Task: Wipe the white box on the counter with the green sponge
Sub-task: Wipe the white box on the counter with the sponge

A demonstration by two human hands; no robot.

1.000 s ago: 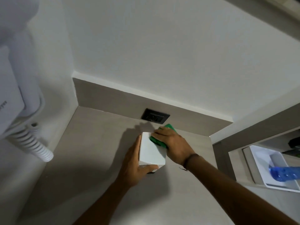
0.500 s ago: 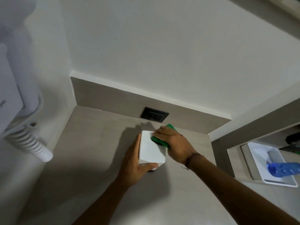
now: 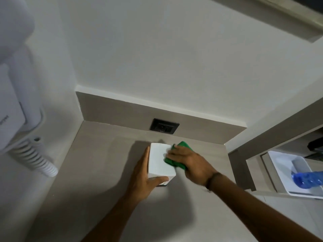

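White box [image 3: 160, 160] sitting on the table [image 3: 90, 172], near the back, just in front of the dark wall socket [image 3: 164, 128]. Left hand [image 3: 145, 180] flat against the box's left side, thumb hooked around the near bottom corner, so fingers [image 3: 146, 158] bracing it, not really clenched. Right hand [image 3: 188, 162] pressing a green sponge [image 3: 174, 162] onto the right edge of the box top, fingers curled over the sponge and gripping it. Sponge spilling out past the hand on the far side and down the right flank of the box. Dark band on the right wrist [image 3: 212, 179]. Something small and dark poking out under the box's near corner, possibly a base or label, too shadowed to call. Heavy shadow of both arms across the table. Off to the left, a white wall unit [image 3: 10, 95] with a coiled cord [image 3: 39, 158] hanging down beside the table edge. On the right, a lower shelf holding a white tray [image 3: 279, 161], with a blue plastic bottle [image 3: 307, 179] lying in it. Plain white wall behind, grey strip along the back of the table.
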